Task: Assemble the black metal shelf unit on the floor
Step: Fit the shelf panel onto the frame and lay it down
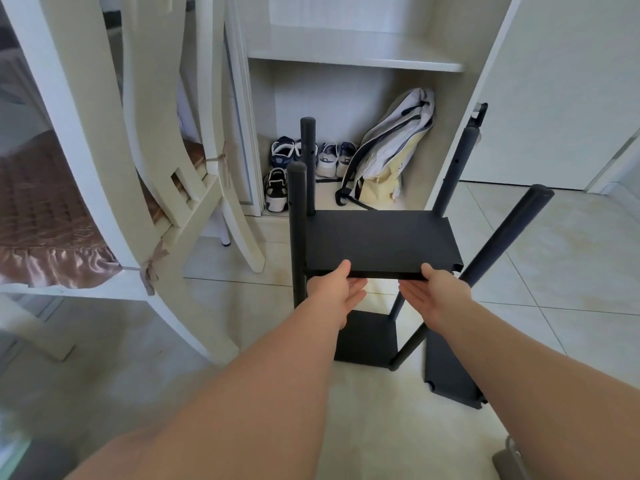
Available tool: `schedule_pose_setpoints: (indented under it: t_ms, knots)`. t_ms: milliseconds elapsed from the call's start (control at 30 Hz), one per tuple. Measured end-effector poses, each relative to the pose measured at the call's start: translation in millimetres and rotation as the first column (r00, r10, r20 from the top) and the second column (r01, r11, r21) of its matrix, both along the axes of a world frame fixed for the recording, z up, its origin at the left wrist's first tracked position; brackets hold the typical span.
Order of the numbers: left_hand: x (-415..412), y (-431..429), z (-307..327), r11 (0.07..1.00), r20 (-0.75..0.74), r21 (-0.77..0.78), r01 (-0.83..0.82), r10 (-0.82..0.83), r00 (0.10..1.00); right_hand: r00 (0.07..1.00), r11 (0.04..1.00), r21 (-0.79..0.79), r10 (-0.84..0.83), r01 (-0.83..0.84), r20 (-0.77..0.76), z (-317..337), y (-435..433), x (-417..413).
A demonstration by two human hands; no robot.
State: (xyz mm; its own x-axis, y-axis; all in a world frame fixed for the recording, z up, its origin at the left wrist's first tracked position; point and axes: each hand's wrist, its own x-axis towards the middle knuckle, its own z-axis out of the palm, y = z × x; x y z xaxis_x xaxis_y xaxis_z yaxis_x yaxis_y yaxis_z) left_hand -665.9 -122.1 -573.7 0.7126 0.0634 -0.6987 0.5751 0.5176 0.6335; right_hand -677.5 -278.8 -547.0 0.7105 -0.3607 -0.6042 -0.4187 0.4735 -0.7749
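Observation:
A black metal shelf panel (377, 239) hangs level among the unit's black posts. Two posts stand upright on the left (298, 230) and one at the back right (452, 171); the near right post (502, 237) leans outward. Lower down a second black panel (367, 337) sits near the floor. My left hand (334, 289) holds the upper panel's front edge, thumb on top and fingers under it. My right hand (434, 292) holds the same edge further right in the same way.
Another black panel (450, 368) lies on the tiled floor at the right. A cream chair (145, 188) stands close on the left. Behind the unit an open cupboard holds several shoes (311, 161) and a backpack (391, 150). A grey object (509, 459) sits at the bottom right.

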Motion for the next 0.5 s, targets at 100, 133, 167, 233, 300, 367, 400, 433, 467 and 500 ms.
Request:
schedule_pose_setpoints:
  t_ms: [100, 133, 167, 233, 300, 367, 400, 433, 467, 500]
  knots:
    - [1, -3, -10, 1.000, -0.030, 0.003, -0.013, 0.013, 0.999, 1.000, 1.000, -0.009, 0.016, -0.016, -0.014, -8, -1, 0]
    - [0, -4, -12, 1.000, -0.047, -0.003, -0.015, 0.015, 0.999, 1.000, 1.000, -0.012, 0.021, -0.021, -0.020, -11, -1, 0]
    - [-1, -4, -14, 1.000, -0.060, -0.008, -0.015, 0.014, 0.998, 0.999, 1.000, -0.015, 0.026, -0.026, -0.027, -13, -2, 0]
    - [-2, -4, -19, 1.000, -0.067, -0.004, -0.018, 0.018, 0.998, 0.999, 0.999, -0.017, 0.035, -0.036, -0.035, -17, -2, -1]
    - [-3, -4, -25, 1.000, -0.070, 0.001, -0.027, 0.027, 0.997, 0.998, 0.999, -0.013, 0.048, -0.048, -0.042, -20, -2, 0]
    - [-3, -2, -28, 0.999, -0.078, 0.005, -0.034, 0.034, 0.996, 0.997, 0.999, -0.003, 0.051, -0.051, -0.059, -24, 0, -2]
    - [-3, -1, -30, 0.999, -0.079, 0.012, -0.029, 0.030, 0.996, 0.997, 0.999, 0.004, 0.047, -0.047, -0.067, -26, 1, -3]
    - [-4, 0, -32, 1.000, -0.078, 0.019, -0.022, 0.023, 0.997, 0.996, 0.999, 0.011, 0.044, -0.043, -0.074, -29, 3, -4]
    - [-4, 1, -35, 1.000, -0.077, 0.026, -0.015, 0.017, 0.997, 0.996, 0.999, 0.016, 0.043, -0.041, -0.079, -32, 5, -6]
    - [-5, 2, -37, 0.999, -0.076, 0.031, -0.012, 0.015, 0.997, 0.996, 0.999, 0.020, 0.041, -0.039, -0.082, -36, 6, -7]
